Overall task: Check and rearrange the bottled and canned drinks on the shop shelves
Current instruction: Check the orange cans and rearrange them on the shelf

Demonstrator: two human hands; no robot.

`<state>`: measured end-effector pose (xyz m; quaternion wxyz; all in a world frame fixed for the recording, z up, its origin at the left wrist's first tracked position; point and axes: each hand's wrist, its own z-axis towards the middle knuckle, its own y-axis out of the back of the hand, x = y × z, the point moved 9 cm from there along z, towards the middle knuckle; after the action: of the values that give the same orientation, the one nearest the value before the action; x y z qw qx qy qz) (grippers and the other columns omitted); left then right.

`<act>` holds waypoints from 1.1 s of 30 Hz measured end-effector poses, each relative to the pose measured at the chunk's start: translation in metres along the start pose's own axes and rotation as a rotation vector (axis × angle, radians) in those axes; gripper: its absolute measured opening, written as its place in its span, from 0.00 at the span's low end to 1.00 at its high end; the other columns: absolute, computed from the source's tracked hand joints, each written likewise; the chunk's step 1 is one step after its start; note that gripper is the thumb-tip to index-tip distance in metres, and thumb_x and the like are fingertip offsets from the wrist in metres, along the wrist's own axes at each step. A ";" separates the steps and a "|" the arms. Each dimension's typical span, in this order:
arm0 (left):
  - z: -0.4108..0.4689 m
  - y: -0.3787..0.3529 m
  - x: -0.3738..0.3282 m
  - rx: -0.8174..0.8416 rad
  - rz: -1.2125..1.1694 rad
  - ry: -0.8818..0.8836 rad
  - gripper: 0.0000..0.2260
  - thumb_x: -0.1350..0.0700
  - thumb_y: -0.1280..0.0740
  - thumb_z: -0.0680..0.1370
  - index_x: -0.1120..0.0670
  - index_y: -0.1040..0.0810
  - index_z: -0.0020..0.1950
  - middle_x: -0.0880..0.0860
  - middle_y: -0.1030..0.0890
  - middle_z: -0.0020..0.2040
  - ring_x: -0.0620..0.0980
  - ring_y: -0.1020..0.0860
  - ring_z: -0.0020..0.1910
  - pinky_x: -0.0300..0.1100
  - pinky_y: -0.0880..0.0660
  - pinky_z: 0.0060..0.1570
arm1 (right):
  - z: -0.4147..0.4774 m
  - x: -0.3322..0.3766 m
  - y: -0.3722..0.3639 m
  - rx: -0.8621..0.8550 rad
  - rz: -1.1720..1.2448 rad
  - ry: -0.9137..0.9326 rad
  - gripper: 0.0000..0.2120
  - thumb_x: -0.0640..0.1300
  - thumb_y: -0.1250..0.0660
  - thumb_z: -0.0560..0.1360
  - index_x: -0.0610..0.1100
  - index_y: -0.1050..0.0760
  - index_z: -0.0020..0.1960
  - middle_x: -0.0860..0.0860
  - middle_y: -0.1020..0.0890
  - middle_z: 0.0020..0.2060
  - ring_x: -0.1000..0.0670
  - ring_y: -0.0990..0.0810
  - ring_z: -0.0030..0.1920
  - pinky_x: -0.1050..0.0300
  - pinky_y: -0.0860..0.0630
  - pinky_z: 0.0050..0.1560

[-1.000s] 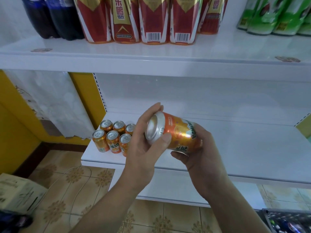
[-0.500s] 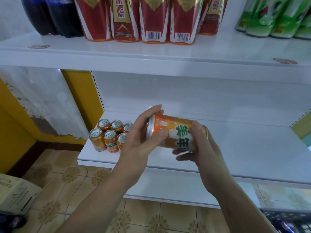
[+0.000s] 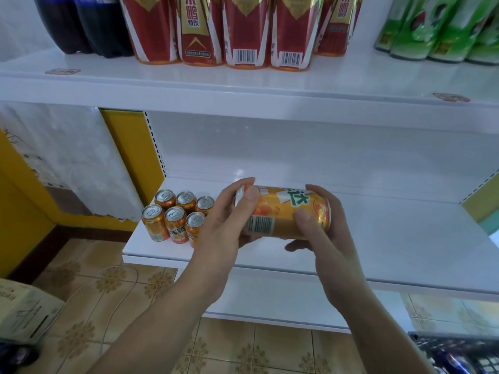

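Orange can (image 3: 280, 215) newly barcode-up, left hand (image 3: 220, 233), right hand (image 3: 326, 238) curled round its ends; six cans (image 3: 175, 218) beside.

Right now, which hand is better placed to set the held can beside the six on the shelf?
Left, probably. The left hand grips the held can at the end nearest the six cans, right beside them; the right hand holds the far end.

On lower shelf (image 3: 378, 238): six orange cans (image 3: 175, 220) upright, left end; upper shelf (image 3: 243, 87): bottles (image 3: 243, 31).
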<state>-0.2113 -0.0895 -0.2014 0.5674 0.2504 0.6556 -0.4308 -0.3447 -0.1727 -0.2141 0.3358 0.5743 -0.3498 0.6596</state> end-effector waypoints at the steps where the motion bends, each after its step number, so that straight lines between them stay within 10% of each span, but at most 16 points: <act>1: -0.001 -0.002 0.000 0.030 0.027 -0.004 0.19 0.42 0.27 0.71 0.38 0.23 0.62 0.38 0.18 0.51 0.39 0.18 0.51 0.38 0.21 0.49 | 0.001 -0.001 0.001 -0.022 0.039 -0.029 0.21 0.61 0.29 0.73 0.56 0.28 0.63 0.49 0.19 0.52 0.49 0.15 0.42 0.59 0.19 0.37; 4: -0.005 -0.006 -0.004 0.055 0.045 -0.079 0.20 0.50 0.27 0.73 0.39 0.24 0.64 0.40 0.21 0.62 0.42 0.21 0.60 0.38 0.21 0.50 | 0.000 -0.010 -0.003 -0.025 0.060 -0.155 0.29 0.67 0.37 0.67 0.50 0.25 0.61 0.46 0.16 0.44 0.49 0.16 0.35 0.59 0.20 0.35; 9: -0.002 0.003 0.003 -0.071 -0.080 0.022 0.20 0.42 0.30 0.67 0.41 0.19 0.59 0.48 0.19 0.57 0.48 0.17 0.53 0.38 0.21 0.43 | -0.003 0.002 -0.006 0.032 -0.047 0.015 0.24 0.59 0.31 0.72 0.66 0.33 0.67 0.54 0.25 0.61 0.53 0.17 0.54 0.57 0.18 0.43; 14: -0.005 -0.009 -0.008 0.020 0.037 -0.076 0.20 0.45 0.30 0.68 0.39 0.22 0.59 0.41 0.20 0.60 0.42 0.20 0.57 0.37 0.21 0.47 | -0.003 -0.014 -0.005 -0.020 0.094 -0.182 0.30 0.67 0.37 0.68 0.49 0.26 0.62 0.46 0.17 0.42 0.49 0.17 0.35 0.59 0.21 0.34; 20: -0.003 -0.001 -0.005 -0.072 0.116 -0.031 0.19 0.33 0.28 0.67 0.34 0.21 0.57 0.40 0.21 0.60 0.40 0.20 0.56 0.38 0.20 0.52 | -0.006 -0.022 -0.007 -0.054 0.249 -0.182 0.24 0.57 0.30 0.73 0.52 0.26 0.67 0.46 0.18 0.52 0.47 0.14 0.45 0.58 0.19 0.39; 24: -0.002 -0.009 -0.001 0.077 0.003 -0.033 0.18 0.50 0.33 0.76 0.46 0.22 0.66 0.46 0.19 0.63 0.46 0.23 0.66 0.47 0.29 0.67 | -0.007 -0.043 -0.021 -0.092 0.525 -0.417 0.31 0.65 0.36 0.71 0.40 0.23 0.61 0.42 0.21 0.40 0.51 0.27 0.26 0.62 0.29 0.24; 33: -0.008 -0.015 -0.007 0.263 -0.050 -0.101 0.22 0.60 0.36 0.76 0.52 0.27 0.71 0.51 0.21 0.67 0.49 0.26 0.70 0.42 0.32 0.71 | -0.011 -0.046 -0.052 0.054 0.641 -0.571 0.22 0.59 0.46 0.81 0.43 0.22 0.48 0.45 0.24 0.35 0.55 0.27 0.22 0.66 0.37 0.17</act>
<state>-0.2264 -0.0889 -0.1905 0.5511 0.2841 0.5700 -0.5392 -0.3013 -0.1378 -0.2573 -0.0117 0.6046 -0.5719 0.5543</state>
